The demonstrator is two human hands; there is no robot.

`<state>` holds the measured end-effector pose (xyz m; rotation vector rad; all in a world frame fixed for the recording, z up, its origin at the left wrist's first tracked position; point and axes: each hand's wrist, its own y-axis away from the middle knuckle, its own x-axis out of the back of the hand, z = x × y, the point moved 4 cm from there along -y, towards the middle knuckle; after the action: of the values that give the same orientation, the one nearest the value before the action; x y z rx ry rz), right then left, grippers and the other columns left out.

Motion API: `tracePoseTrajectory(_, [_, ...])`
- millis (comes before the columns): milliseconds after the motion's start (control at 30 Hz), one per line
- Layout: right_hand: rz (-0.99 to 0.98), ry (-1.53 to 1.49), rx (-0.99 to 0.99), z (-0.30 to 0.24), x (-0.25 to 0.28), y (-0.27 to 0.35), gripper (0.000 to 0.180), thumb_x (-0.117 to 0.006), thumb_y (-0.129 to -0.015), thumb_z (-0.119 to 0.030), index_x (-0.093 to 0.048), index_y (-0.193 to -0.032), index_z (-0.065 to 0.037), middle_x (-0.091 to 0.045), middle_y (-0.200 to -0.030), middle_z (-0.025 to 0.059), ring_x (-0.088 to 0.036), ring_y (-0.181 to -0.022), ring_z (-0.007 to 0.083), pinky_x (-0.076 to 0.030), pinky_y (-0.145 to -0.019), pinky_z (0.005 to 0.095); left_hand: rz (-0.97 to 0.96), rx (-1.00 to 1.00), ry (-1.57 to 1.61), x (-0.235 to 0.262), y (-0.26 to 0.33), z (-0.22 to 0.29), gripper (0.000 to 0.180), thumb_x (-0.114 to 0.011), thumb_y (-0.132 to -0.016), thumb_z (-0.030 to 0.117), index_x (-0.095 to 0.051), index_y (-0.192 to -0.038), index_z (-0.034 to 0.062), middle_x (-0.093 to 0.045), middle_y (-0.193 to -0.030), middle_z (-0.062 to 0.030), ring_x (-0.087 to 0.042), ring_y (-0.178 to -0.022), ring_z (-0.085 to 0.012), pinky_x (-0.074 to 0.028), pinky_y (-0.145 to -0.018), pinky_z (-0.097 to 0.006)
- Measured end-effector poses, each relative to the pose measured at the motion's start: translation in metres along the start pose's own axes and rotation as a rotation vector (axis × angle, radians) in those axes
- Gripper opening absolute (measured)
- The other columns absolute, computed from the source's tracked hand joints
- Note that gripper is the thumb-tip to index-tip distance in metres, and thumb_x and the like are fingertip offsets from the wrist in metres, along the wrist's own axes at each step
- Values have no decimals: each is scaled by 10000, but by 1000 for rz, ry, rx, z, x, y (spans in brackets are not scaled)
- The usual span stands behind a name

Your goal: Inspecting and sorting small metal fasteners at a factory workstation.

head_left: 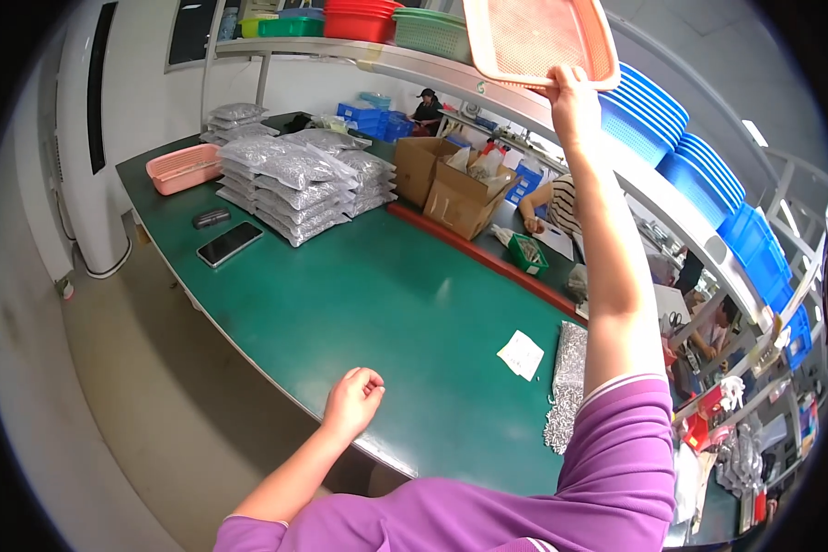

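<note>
My right hand point(572, 92) is raised high at the shelf, its fingers closed round the near rim of a pink plastic basket point(545, 41). The basket is tilted so that its inside faces me; no contents show in it. My left hand point(355, 401) hovers by the near edge of the green table point(414, 304), fingers curled in a loose fist with nothing visible in them. Close to my right upper arm lies a clear bag of small metal parts point(567, 377), some spilling at its near end. A white paper slip point(522, 355) rests left of that bag.
Stacked bags of metal parts point(290, 175) stand at the far left, beside another pink basket point(184, 168), a phone point(230, 245) and a small black case point(212, 218). Blue baskets point(649, 115) line the overhead shelf. Cardboard boxes point(465, 198) and co-workers point(561, 204) are beyond the table.
</note>
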<state>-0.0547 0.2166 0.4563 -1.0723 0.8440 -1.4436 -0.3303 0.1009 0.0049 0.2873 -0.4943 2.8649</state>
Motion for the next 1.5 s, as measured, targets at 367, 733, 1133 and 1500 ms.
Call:
tracePoseTrajectory(367, [42,-387,-91,-30,44,38,139,-686,-856,-95,-631,-981,-72,-640,-920,129,-635,-858,333,-507,-773,398,-1,23,-82,1,2,0,103,-695,-839,35,-630,-917,16,-612,-886,-72,-620,-776,-150,-524,-731,-288])
tracePoseTrajectory(733, [-688,-232,-263,-134,118,328,149,-625,-868,-172,-622,-997,-98,-638,-939,154,-653,-849,367,-527,-734,445,62,-14,-56,-1,-16,-15,89,-681,-868,33,-646,-946,8,-651,-826,-63,-609,-726,-135,-519,-712,-275])
tracePoseTrajectory(1133, [-864,-863,-457,-209,219,347,541,-686,-786,-84,-479,-1276,18,-521,-1233,287,-658,-922,435,-557,-782,491,-15,-18,-89,18,-24,-35,116,-653,-932,60,-641,-1037,11,-614,-842,14,-554,-731,-59,-469,-673,-198])
tracePoseTrajectory(1500, [-848,169,-749,83,450,513,517,-692,-801,-42,-567,-1304,-44,-590,-1284,206,-559,-1202,381,-451,-1027,428,97,61,18,5,-9,-14,151,-673,-909,69,-638,-1048,18,-664,-871,-15,-627,-758,-88,-511,-673,-227])
